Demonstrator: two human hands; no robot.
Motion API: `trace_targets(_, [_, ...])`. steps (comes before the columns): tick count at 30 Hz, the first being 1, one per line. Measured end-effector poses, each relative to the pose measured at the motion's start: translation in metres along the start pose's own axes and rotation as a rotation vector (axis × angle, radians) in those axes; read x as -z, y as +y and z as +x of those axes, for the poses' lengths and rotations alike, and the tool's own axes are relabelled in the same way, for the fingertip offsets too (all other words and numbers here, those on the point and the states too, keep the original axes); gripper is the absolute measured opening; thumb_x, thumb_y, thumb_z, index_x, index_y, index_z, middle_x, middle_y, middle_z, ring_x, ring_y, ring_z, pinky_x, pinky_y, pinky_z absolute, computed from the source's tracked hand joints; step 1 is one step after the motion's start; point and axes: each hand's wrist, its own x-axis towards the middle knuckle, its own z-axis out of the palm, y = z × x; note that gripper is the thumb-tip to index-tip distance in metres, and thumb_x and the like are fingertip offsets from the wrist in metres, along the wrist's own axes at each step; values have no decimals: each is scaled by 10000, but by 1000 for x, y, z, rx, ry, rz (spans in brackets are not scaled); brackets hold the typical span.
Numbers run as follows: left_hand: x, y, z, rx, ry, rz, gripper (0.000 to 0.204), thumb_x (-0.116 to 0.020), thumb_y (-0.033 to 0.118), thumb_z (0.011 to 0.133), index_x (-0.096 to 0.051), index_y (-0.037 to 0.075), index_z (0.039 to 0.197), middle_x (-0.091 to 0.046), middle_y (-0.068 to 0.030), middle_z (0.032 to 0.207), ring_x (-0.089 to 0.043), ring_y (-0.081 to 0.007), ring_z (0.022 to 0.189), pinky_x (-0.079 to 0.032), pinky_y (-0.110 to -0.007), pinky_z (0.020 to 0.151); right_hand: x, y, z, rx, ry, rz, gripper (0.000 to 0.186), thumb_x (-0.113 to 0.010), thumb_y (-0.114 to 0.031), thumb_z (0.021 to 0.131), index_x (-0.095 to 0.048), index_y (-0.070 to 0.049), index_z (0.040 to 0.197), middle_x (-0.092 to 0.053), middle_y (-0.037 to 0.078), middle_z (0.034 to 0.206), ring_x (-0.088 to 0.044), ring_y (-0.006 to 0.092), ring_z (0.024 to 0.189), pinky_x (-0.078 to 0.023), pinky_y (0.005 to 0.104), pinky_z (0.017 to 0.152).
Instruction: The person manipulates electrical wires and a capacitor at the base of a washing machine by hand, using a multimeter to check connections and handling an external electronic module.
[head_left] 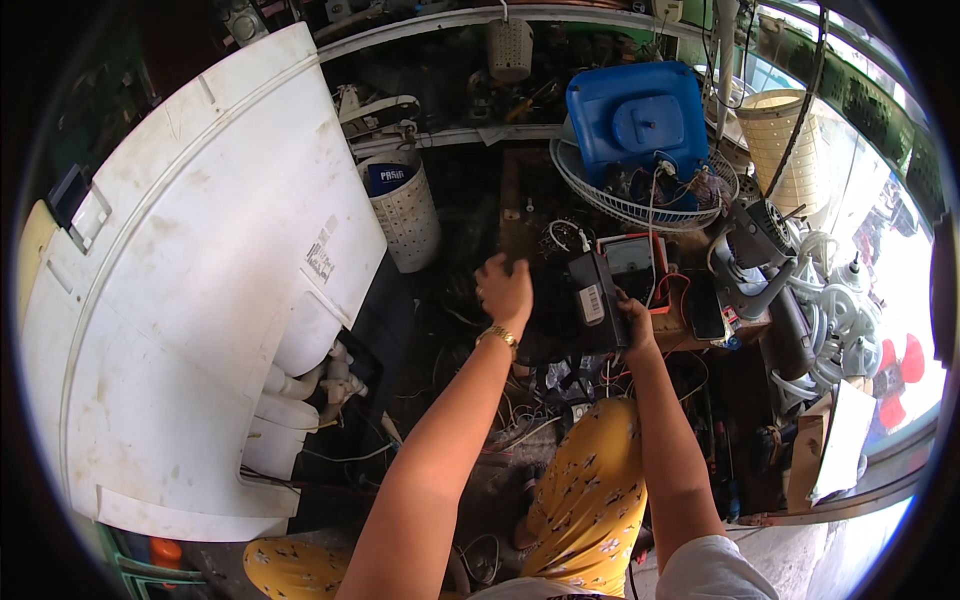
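My right hand is closed on the right side of a black box-shaped device with a white label on its face. The device is tilted above the cluttered work area. My left hand, with a gold-coloured watch on its wrist, hangs in the air to the left of the device and touches nothing I can see. Its fingers are apart and slightly blurred. Just beyond the device lies an orange-red framed case with a dark inside, with red and white leads near it.
A large white panel fills the left. Behind are a perforated bin, a wire basket and a blue plastic base. Fan parts crowd the right. Loose wires lie near my knees.
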Motion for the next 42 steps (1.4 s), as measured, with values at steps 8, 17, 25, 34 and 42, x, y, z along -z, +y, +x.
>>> trace_targets(8, [10, -60, -7, 92, 32, 91, 485, -625, 291, 817, -526, 111, 1256, -435, -167, 1315, -433, -411, 1221, -396, -523, 999, 29, 10, 19, -18, -53, 90, 545, -521, -218, 761, -510, -55, 1281, -639, 138, 1129, -649, 298, 971, -541, 420, 852])
trace_targets(17, [7, -61, -19, -33, 75, 134, 499, -660, 255, 772, -530, 102, 1228, -466, -173, 1276, -450, -424, 1189, -414, -527, 970, 31, 9, 17, -28, -105, 96, 588, -541, -179, 748, -490, -82, 1326, -615, 115, 1171, -624, 285, 1025, -511, 400, 901])
trace_targets(25, [0, -11, -34, -407, -54, -24, 538, -710, 285, 757, -517, 58, 1205, -493, -191, 1224, -483, -424, 1125, -426, -538, 921, -15, 4, -4, 20, -52, -56, 605, -507, -179, 731, -488, -77, 1327, -613, 120, 1148, -623, 270, 1015, -514, 380, 891])
trace_targets(34, [12, -53, 8, 192, -116, 113, 724, -624, 463, 802, -442, -34, 1296, -407, -264, 1370, -413, -456, 1277, -370, -551, 1027, -10, 10, 4, -45, 47, 44, 458, -609, -286, 829, -573, -72, 1233, -657, 107, 1047, -656, 250, 911, -528, 368, 842])
trace_targets(42, [15, -76, 16, 97, -297, 174, 665, -657, 453, 793, -560, -51, 1215, -513, -277, 1291, -483, -426, 1227, -408, -472, 1019, -15, 5, 1, -81, 129, -68, 347, -653, -349, 861, -632, -71, 1068, -689, 91, 943, -672, 227, 813, -548, 354, 757])
